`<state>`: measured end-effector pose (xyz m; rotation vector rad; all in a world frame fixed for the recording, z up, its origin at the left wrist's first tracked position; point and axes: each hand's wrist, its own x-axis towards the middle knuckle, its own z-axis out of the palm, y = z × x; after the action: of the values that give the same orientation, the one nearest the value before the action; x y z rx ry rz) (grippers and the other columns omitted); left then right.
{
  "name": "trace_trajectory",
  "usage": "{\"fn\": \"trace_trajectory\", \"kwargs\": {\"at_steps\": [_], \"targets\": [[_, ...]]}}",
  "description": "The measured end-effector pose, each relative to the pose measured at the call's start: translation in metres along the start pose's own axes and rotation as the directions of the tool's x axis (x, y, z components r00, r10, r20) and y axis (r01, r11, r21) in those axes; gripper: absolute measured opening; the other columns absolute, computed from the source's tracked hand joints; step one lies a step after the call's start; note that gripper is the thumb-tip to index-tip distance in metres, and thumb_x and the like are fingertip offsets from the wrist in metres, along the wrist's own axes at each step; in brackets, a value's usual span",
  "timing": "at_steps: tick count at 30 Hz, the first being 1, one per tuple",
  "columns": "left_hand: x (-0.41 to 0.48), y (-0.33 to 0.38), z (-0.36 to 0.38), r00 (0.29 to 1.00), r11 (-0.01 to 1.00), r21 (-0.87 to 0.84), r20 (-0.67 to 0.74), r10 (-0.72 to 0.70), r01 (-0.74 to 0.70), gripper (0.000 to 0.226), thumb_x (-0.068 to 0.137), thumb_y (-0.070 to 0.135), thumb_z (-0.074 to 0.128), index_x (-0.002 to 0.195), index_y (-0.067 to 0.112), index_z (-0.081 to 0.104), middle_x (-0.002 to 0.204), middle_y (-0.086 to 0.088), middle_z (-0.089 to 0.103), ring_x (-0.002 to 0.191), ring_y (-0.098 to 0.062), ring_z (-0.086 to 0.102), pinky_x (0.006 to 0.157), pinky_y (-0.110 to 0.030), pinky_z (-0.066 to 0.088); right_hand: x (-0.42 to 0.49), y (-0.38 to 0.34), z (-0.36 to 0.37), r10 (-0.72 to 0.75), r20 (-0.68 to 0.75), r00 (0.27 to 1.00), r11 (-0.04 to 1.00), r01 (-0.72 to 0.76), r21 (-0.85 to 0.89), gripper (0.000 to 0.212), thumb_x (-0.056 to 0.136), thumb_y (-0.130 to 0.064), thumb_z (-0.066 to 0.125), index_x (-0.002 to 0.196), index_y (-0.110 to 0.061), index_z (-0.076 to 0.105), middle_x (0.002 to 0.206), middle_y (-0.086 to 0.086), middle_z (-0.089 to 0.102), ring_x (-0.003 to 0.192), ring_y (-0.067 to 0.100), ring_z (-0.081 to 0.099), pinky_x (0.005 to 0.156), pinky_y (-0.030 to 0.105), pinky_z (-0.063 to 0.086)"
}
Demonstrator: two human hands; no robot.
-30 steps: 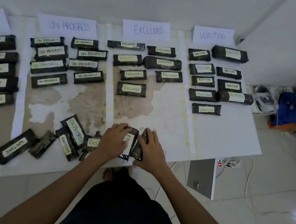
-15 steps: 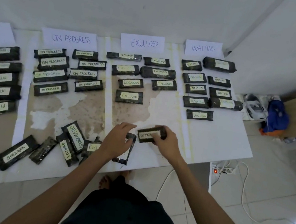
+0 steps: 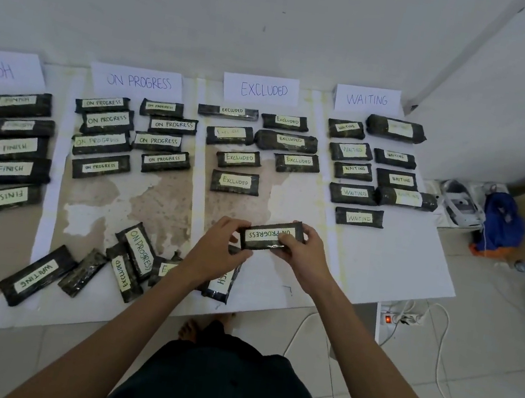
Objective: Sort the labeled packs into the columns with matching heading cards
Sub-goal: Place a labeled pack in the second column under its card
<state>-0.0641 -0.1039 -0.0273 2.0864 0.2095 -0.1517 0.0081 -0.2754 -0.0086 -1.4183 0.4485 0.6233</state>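
Note:
A dark pack labelled ON PROGRESS (image 3: 271, 236), its label upside down to me, is held above the table below the EXCLUDED column. My right hand (image 3: 302, 256) grips its right end and my left hand (image 3: 220, 247) pinches its left end. A FINISH pack (image 3: 220, 284) shows under my left hand; whether that hand holds it I cannot tell. Heading cards stand at the back: FINISH (image 3: 1, 69), ON PROGRESS (image 3: 139, 81), EXCLUDED (image 3: 264, 89), WAITING (image 3: 367, 99), each with several packs below. Loose packs lie front left: ON PROGRESS (image 3: 139, 250), EXCLUDED (image 3: 123, 275), WAITING (image 3: 37, 274).
The white table's front edge (image 3: 272, 306) runs just below my hands. On the floor at right sit a power strip (image 3: 403, 318) with cables, a blue bag (image 3: 502, 224) and a white device (image 3: 461, 204). A white wall backs the table.
My right hand has lifted the ON PROGRESS pack off the table and brought it forward. My left hand has moved over to take its left end. My view has tilted up.

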Motion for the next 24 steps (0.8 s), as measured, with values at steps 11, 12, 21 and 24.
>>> {"fn": "trace_trajectory", "kwargs": {"at_steps": [11, 12, 21, 24], "targets": [[0.009, 0.014, -0.016, 0.917, 0.797, -0.554, -0.140, -0.375, 0.241, 0.027, 0.093, 0.017, 0.053, 0.119, 0.017, 0.049, 0.097, -0.006, 0.066, 0.078, -0.018, 0.069, 0.061, -0.027, 0.056, 0.012, -0.022, 0.042, -0.043, 0.284, 0.958, 0.901, 0.160, -0.404, 0.020, 0.084, -0.015, 0.069, 0.103, -0.015, 0.062, 0.091, 0.010, 0.072, 0.072, 0.020, 0.070, 0.055, 0.026, 0.053], [0.010, 0.012, -0.019, 0.912, 0.790, -0.565, -0.150, -0.381, 0.237, 0.024, 0.093, 0.016, 0.052, 0.117, 0.016, 0.051, 0.098, -0.006, 0.066, 0.079, -0.017, 0.069, 0.058, -0.025, 0.055, 0.015, -0.021, 0.046, -0.054, 0.315, 0.948, 0.877, 0.196, -0.439, 0.021, 0.084, -0.016, 0.070, 0.103, -0.015, 0.063, 0.091, 0.010, 0.072, 0.073, 0.018, 0.070, 0.055, 0.024, 0.052], [0.016, -0.017, -0.045, 0.790, 0.677, -0.681, -0.239, -0.565, 0.278, 0.016, 0.093, 0.013, 0.054, 0.108, 0.008, 0.054, 0.099, -0.010, 0.066, 0.078, -0.016, 0.069, 0.058, -0.022, 0.056, 0.036, -0.011, 0.087, -0.239, 0.644, 0.726, 0.173, 0.685, -0.708, 0.067, 0.069, -0.027, 0.078, 0.129, -0.020, 0.051, 0.113, 0.002, 0.051, 0.103, 0.016, 0.050, 0.090, 0.030, 0.047], [0.018, -0.030, -0.058, 0.749, 0.658, -0.705, -0.279, -0.601, 0.265, 0.014, 0.093, 0.012, 0.053, 0.107, 0.010, 0.052, 0.099, -0.009, 0.064, 0.077, -0.015, 0.068, 0.061, -0.024, 0.057, 0.050, -0.010, 0.113, -0.254, 0.737, 0.627, 0.012, 0.764, -0.645, 0.062, 0.073, -0.020, 0.072, 0.130, -0.011, 0.051, 0.109, 0.010, 0.052, 0.094, 0.024, 0.051, 0.082, 0.036, 0.048]]}}
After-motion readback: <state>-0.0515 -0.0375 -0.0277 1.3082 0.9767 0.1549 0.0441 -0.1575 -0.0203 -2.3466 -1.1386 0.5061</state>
